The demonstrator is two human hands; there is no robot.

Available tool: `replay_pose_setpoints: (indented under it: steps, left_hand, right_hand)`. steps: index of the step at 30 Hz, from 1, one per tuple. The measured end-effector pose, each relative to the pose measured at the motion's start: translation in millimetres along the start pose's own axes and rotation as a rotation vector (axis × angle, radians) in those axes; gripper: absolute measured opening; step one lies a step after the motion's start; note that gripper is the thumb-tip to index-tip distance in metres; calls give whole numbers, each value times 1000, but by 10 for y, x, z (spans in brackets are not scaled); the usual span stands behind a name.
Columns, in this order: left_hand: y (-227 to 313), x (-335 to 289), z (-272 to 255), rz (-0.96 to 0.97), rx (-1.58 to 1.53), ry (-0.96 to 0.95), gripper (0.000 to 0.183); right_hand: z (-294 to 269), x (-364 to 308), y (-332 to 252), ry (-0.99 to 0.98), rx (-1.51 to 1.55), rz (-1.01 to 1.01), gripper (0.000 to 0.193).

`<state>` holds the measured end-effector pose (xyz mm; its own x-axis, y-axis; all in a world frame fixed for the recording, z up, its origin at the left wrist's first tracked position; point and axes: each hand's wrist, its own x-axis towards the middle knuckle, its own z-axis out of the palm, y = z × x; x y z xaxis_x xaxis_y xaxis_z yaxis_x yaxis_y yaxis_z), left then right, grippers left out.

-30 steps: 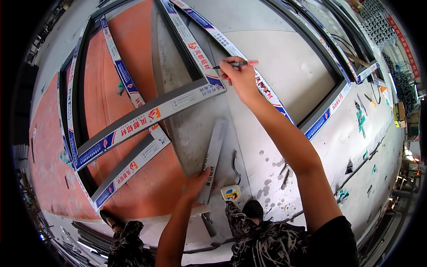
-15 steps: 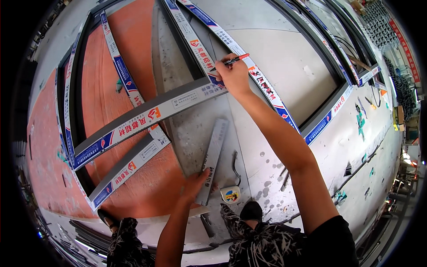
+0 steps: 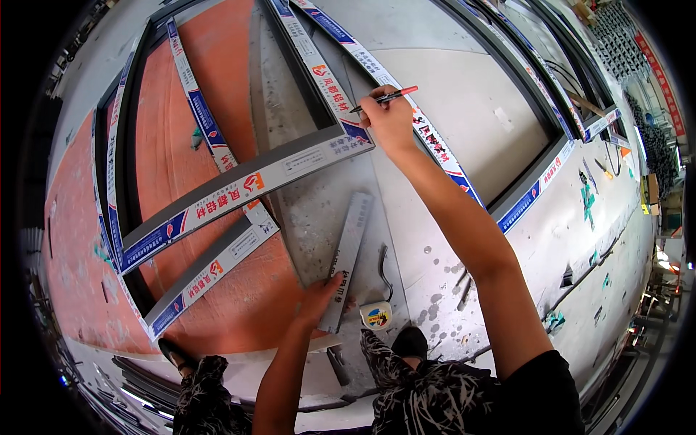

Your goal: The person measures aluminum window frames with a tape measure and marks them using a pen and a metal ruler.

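Observation:
My right hand [image 3: 391,122] is closed around a marker pen [image 3: 384,98] with a black body and a red end. The pen's tip is at the right edge of a dark metal window frame's upright bar [image 3: 319,72], just above its near corner. White, blue and red printed film covers the frame's faces. My left hand [image 3: 319,299] grips the lower part of a short grey metal profile [image 3: 351,235], which slants away from me. Its fingers are partly hidden behind the profile. Just right of it lies a tape measure [image 3: 376,316] with a white case.
More film-wrapped frames lie on the left over an orange-red board [image 3: 239,290] and on the right [image 3: 533,185]. A loose film-covered bar [image 3: 196,101] lies inside the left frame. A black curved strap [image 3: 383,274] extends from the tape measure. Green scraps [image 3: 587,194] litter the pale floor.
My right hand and the marker have shifted slightly right, the pen tip moving from the bar's printed face to its edge. My left hand and the short profile have stayed put.

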<state>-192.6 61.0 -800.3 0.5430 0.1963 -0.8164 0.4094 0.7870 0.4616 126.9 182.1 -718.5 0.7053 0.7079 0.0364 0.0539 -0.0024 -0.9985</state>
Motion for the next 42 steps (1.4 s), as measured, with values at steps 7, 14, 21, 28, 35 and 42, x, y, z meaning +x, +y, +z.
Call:
replay_pose_setpoints:
  steps: [7, 14, 21, 28, 35, 42]
  left_hand:
    - [-14, 19, -10, 8, 9, -8, 54]
    - [-56, 54, -37, 14, -14, -5, 53]
    - [-22, 40, -7, -14, -18, 11, 51]
    - [27, -24, 7, -20, -15, 26, 51]
    - [84, -76, 31, -31, -64, 27, 50]
    - [28, -3, 5, -23, -75, -21, 50]
  right_hand:
    - [61, -9, 62, 9, 25, -42, 16]
    - [104, -26, 24, -8, -21, -15, 15]
    - [52, -28, 25, 32, -19, -27, 15]
    - [118, -100, -10, 70, 144, -48, 15]
    - [254, -487, -346, 15, 267, -97, 18]
    - [15, -407, -359, 56, 330, -1, 16]
